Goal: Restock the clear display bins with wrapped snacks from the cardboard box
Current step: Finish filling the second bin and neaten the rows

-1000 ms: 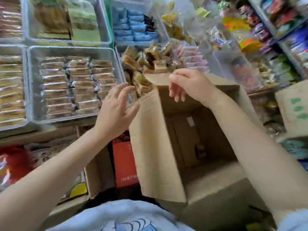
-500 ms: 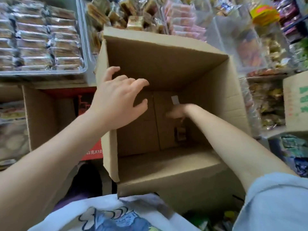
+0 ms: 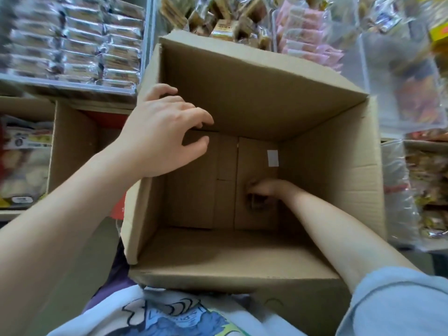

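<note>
Head view. The cardboard box stands open in front of the person, its far wall against the clear display bins. The box floor shows bare cardboard except for one small dark wrapped snack near the right wall.

Handling, judged from appearance: a single film-wrapped piece of this kind is likely light and somewhat slippery, and its contents may crush under a hard squeeze. Take hold across the body of the piece with thumb and fingertips, not by the loose wrapper ends. The box itself looks light and stiff but can tip or slide when nearly empty, so it needs steadying at the rim.

Position: the right hand is deep in the box, directly over the snack, with its fingers curled down at it. Shadow and blur prevent confirming whether the fingers have closed on the piece. The left hand is at the left wall's top rim, fingers spread and loosely bent over the opening, holding nothing, well apart from the snack.
</note>
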Available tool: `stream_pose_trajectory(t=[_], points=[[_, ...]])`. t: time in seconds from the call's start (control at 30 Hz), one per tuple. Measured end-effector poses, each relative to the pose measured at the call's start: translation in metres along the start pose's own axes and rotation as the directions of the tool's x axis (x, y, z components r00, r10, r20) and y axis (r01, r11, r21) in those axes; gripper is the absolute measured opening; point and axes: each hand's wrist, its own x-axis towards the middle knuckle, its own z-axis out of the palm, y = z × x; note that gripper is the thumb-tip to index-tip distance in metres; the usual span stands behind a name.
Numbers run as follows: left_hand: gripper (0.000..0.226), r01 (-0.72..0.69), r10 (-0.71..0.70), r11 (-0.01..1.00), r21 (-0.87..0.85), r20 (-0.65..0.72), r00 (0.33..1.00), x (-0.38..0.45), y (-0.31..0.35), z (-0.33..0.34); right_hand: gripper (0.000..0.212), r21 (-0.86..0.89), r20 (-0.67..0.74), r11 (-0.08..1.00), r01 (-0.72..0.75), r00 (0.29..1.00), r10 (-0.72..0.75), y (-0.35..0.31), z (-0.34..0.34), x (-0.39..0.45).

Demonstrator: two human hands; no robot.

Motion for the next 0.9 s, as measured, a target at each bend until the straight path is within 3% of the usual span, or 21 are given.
stream_pose_trajectory(t=[0.1,0.2,0.33,0.43,0.5,0.53,0.6,0.67,0.73,0.8,0.83,0.9], points=[[0.047,0.016,-0.016,1.000,0.002,-0.006,1.000,-0.003,0.000,-0.001,0.037,0.398,-0.008,0.893,0.210,0.974,-0.226,-0.046,-0.017,-0.038],[0.065,0.056,-0.061,0.993,-0.107,-0.038,0.997,-0.009,-0.002,-0.003,0.035,0.703,-0.010,0.606,0.372,0.857,-0.515,-0.090,-0.032,-0.100],[0.092,0.082,-0.139,0.937,-0.340,-0.148,0.979,-0.012,-0.004,-0.010,0.038,0.854,-0.083,0.265,0.448,0.619,-0.781,-0.129,-0.044,-0.181],[0.083,0.136,-0.325,0.757,-0.639,-0.187,0.927,-0.010,-0.015,-0.018,0.041,0.896,-0.086,0.146,0.419,0.487,-0.869,-0.158,-0.041,-0.226],[0.052,0.115,-0.432,0.572,-0.812,-0.179,0.884,-0.013,-0.028,-0.036,0.047,0.867,-0.057,0.175,0.467,0.442,-0.895,-0.178,-0.035,-0.245],[0.035,0.104,-0.467,0.517,-0.850,-0.178,0.866,-0.015,-0.039,-0.047,0.050,0.822,-0.042,0.226,0.523,0.451,-0.891,-0.189,-0.031,-0.253],[0.023,0.126,-0.506,0.367,-0.922,-0.085,0.858,-0.025,-0.076,-0.067,0.047,0.682,-0.056,0.356,0.639,0.530,-0.846,-0.216,-0.021,-0.269],[0.031,0.190,-0.504,0.186,-0.964,0.073,0.860,-0.039,-0.120,-0.082,0.041,0.583,-0.172,0.435,0.686,0.628,-0.759,-0.248,-0.008,-0.276],[0.030,0.271,-0.520,0.224,-0.936,0.120,0.845,-0.058,-0.165,-0.093,0.034,0.466,-0.437,0.411,0.783,0.608,-0.662,-0.290,0.004,-0.272],[0.037,0.333,-0.535,0.307,-0.892,0.128,0.835,-0.074,-0.198,-0.102,0.029,0.271,-0.629,0.463,0.844,0.519,-0.579,-0.338,0.020,-0.265],[0.039,0.339,-0.532,0.317,-0.886,0.130,0.837,-0.079,-0.210,-0.106,0.029,0.211,-0.647,0.498,0.841,0.502,-0.574,-0.362,0.032,-0.266],[0.037,0.322,-0.518,0.345,-0.881,0.107,0.849,-0.083,-0.231,-0.110,0.032,0.213,-0.566,0.541,0.813,0.554,-0.610,-0.404,0.055,-0.265]])
